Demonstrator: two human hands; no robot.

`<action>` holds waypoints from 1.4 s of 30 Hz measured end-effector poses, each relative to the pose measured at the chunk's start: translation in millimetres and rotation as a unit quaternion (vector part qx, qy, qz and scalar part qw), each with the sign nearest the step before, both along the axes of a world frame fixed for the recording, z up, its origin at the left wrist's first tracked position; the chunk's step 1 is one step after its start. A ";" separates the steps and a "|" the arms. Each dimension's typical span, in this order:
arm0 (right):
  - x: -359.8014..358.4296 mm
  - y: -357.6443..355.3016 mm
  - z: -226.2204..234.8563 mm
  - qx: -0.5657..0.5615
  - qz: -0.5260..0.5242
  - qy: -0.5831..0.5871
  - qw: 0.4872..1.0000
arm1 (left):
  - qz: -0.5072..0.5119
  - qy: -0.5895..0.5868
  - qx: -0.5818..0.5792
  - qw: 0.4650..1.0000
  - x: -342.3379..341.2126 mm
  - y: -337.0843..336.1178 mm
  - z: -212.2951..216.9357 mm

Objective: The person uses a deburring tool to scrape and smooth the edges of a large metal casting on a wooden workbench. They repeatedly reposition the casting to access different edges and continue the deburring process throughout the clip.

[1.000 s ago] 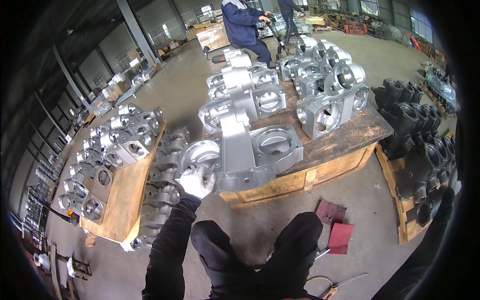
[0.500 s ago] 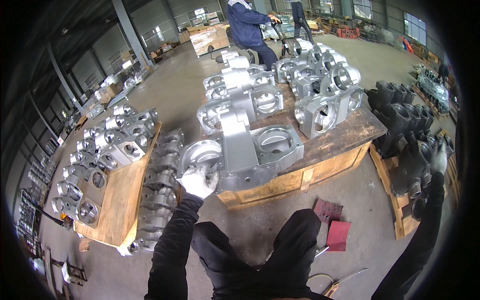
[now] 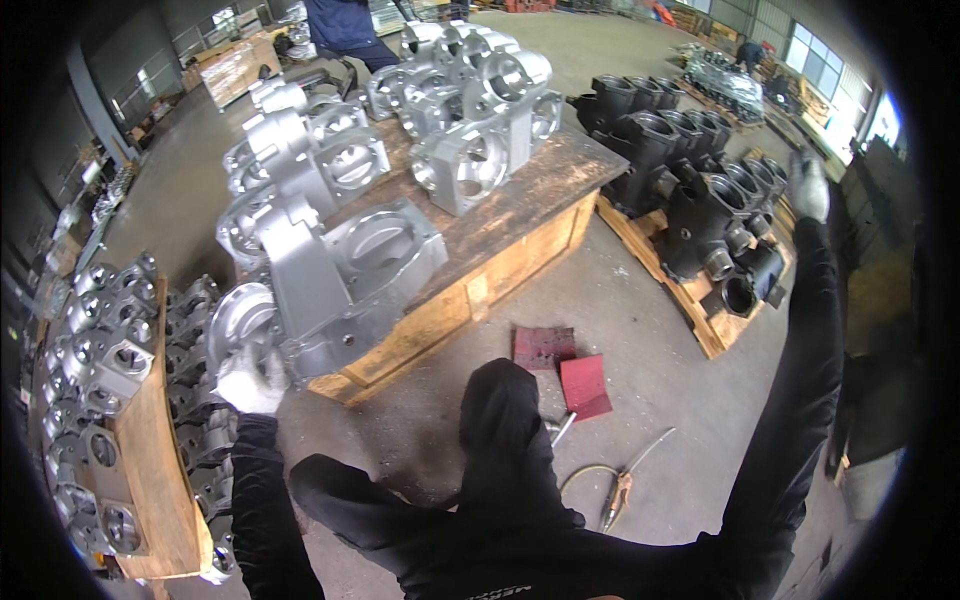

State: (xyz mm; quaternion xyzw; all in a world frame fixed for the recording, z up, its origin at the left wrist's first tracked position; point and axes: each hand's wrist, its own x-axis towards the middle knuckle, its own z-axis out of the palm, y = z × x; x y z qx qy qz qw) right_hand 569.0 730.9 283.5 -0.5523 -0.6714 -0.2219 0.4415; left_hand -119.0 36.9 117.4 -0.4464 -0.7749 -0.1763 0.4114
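Note:
My left hand point(image 3: 252, 380), in a white glove, grips the round flange of a large silver metal casting point(image 3: 345, 275). The casting lies at the near corner of a wooden pallet point(image 3: 500, 270). My right hand point(image 3: 808, 185), also gloved, is raised far out to the right with nothing in it, above a row of black castings point(image 3: 700, 205). My legs in black trousers point(image 3: 500, 450) are bent below me.
More silver castings point(image 3: 470, 110) crowd the back of the pallet. A second wooden pallet point(image 3: 150, 470) at left holds smaller silver housings. Two red pads point(image 3: 565, 365) and a hand tool with a hose point(image 3: 615, 490) lie on the concrete floor. A person in blue point(image 3: 340, 25) stands far back.
My right arm has swung up and out to the right, coming fully into view. My left hand has stayed on the casting's flange. The view has turned rightward and come closer to the pallet.

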 end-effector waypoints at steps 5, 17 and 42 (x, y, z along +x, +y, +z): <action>158.8 -35.5 115.9 -0.003 -0.023 0.219 0.975 | 0.007 -0.037 0.000 0.999 -11.1 -5.2 -10.9; 292.7 -276.2 37.1 0.205 -0.177 0.217 0.938 | 0.026 -0.074 -0.049 0.996 -0.7 -2.9 2.0; -434.1 -497.5 -35.2 -0.260 0.799 -0.167 0.516 | 0.085 -0.092 -0.076 0.989 9.3 -0.6 9.6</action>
